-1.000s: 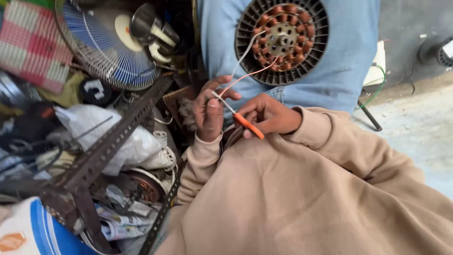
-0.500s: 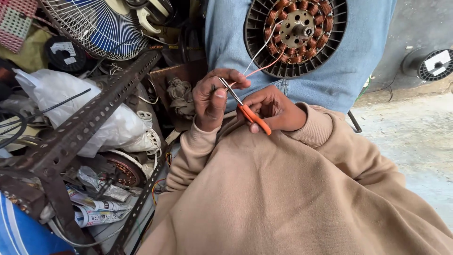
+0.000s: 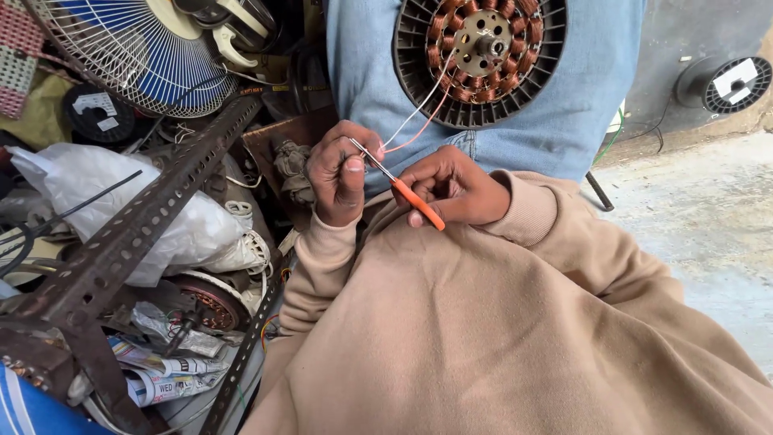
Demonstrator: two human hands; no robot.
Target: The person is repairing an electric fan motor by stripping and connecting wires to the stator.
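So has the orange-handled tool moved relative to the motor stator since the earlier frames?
Cannot tell: the camera shifted. The orange-handled tool lies below the stator in both hands' grip, much as before.

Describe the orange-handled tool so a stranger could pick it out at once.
Start at the round motor stator with copper windings resting on the blue-jeaned lap. Follow its two thin wires down to the hands. The tool lies slanting between the left hand and the right hand: a slim metal tip with the only bright orange handle here.
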